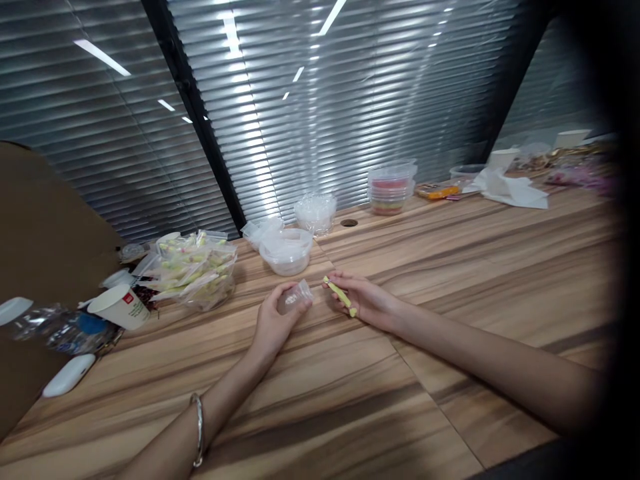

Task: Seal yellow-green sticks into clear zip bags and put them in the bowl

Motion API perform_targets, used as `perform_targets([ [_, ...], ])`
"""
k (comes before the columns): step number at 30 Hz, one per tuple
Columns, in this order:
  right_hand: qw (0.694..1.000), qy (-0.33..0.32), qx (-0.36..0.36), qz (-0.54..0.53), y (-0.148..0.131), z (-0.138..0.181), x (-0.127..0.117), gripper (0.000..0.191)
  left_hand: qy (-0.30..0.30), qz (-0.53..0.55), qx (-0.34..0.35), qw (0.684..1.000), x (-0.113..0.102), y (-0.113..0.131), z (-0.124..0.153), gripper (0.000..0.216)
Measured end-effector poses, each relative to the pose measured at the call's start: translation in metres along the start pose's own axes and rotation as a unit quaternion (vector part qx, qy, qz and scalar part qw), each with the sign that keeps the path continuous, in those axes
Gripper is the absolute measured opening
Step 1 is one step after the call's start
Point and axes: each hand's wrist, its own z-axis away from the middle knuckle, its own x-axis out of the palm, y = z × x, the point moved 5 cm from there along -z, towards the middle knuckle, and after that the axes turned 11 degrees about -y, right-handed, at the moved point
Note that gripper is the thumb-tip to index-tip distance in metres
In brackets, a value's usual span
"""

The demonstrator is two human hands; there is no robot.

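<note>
My left hand [276, 313] is closed around a small clear plastic bag [299, 297], held just above the wooden table. Facing it, a short gap away, my right hand [367, 301] pinches a slim yellow stick-shaped piece [341, 294] with wider ends; its exact kind is too small to make out. The piece slants down to the right across my fingers. Beyond my hands stands a round clear plastic tub [286, 252]. To the left, a clear container [220, 293] is heaped with small bags [193, 267] of similar yellow pieces.
A paper cup [120, 308] lies tilted at the left, near a white rounded case [69, 375] and a plastic bottle [65, 328]. Stacked tubs [391, 190], an orange item [440, 193] and crumpled tissue [507, 189] line the back by the blinds [320, 100].
</note>
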Motion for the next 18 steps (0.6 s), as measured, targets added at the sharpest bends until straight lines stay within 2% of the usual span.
perform_targets([
  [3,1.000,-0.001,0.003,0.027,-0.001,0.001,0.000,0.017,-0.003,-0.048,0.000,0.999,0.002,-0.001,0.000,0.043],
  [8,0.997,-0.017,-0.007,0.071,-0.002,0.002,0.006,0.023,-0.015,-0.230,0.010,0.973,0.006,-0.001,0.000,0.040],
  [11,0.989,-0.029,-0.030,0.143,-0.003,0.003,0.014,0.025,0.012,-0.251,0.009,0.968,0.002,0.000,0.001,0.039],
  [15,0.971,-0.054,-0.038,0.229,-0.001,0.004,0.022,0.020,0.065,-0.252,0.089,0.961,-0.003,0.019,0.009,0.030],
  [18,0.967,-0.076,-0.028,0.243,0.003,0.005,0.025,0.022,0.059,-0.281,0.161,0.944,0.001,0.037,0.018,0.021],
])
